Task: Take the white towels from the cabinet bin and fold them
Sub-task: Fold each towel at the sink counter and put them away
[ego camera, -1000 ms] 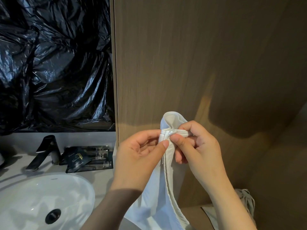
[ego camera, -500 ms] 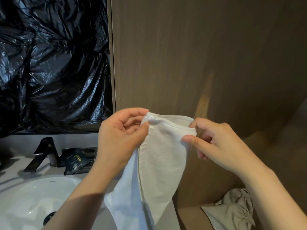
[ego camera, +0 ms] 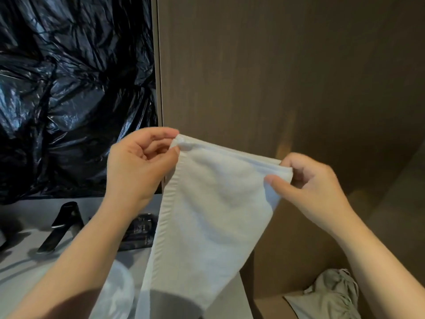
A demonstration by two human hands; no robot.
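A white towel (ego camera: 207, 210) hangs in front of me, stretched along its top edge between both hands. My left hand (ego camera: 140, 164) pinches the upper left corner between thumb and fingers. My right hand (ego camera: 308, 183) pinches the upper right corner, a little lower. The towel's lower part drops out of sight at the bottom of the frame. Down at the lower right, crumpled pale cloth (ego camera: 331, 293) lies inside the wooden cabinet (ego camera: 276, 77).
A black faucet (ego camera: 62, 226) stands over a white basin (ego camera: 117, 288) on the grey counter at the lower left. Dark packets (ego camera: 142, 231) lie behind the towel. Crinkled black plastic sheeting (ego camera: 69, 88) covers the wall on the left.
My hands have moved apart, spreading the towel's bunched top edge wide. The left hand went left and the right hand went right and slightly down.
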